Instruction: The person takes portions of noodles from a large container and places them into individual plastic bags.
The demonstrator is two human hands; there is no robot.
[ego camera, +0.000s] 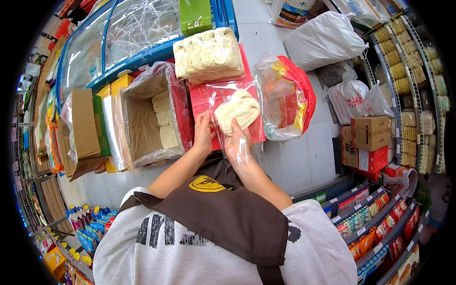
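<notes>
A bundle of pale dried noodles [238, 111] lies over a red surface [203, 96] in front of me. My right hand [239, 141] is inside a clear plastic bag [249, 89] and grips the bundle's near edge, thumb on top. At the bundle's left side, my left hand [203, 132] pinches the edge of the clear plastic. Beyond them, a stack of plastic-wrapped noodle bundles [209, 55] rests on the red surface's far end. To the left stands an open cardboard box [144, 124] lined with plastic, with more pale bundles [164, 119] along its right side.
A red and clear plastic bag [285, 98] stands right of the red surface. A blue-framed glass-top freezer [103, 39] is at the back left, with a green box [195, 16] on it. Cartons [370, 133], a white sack [324, 41] and stocked shelves [377, 221] line the right side.
</notes>
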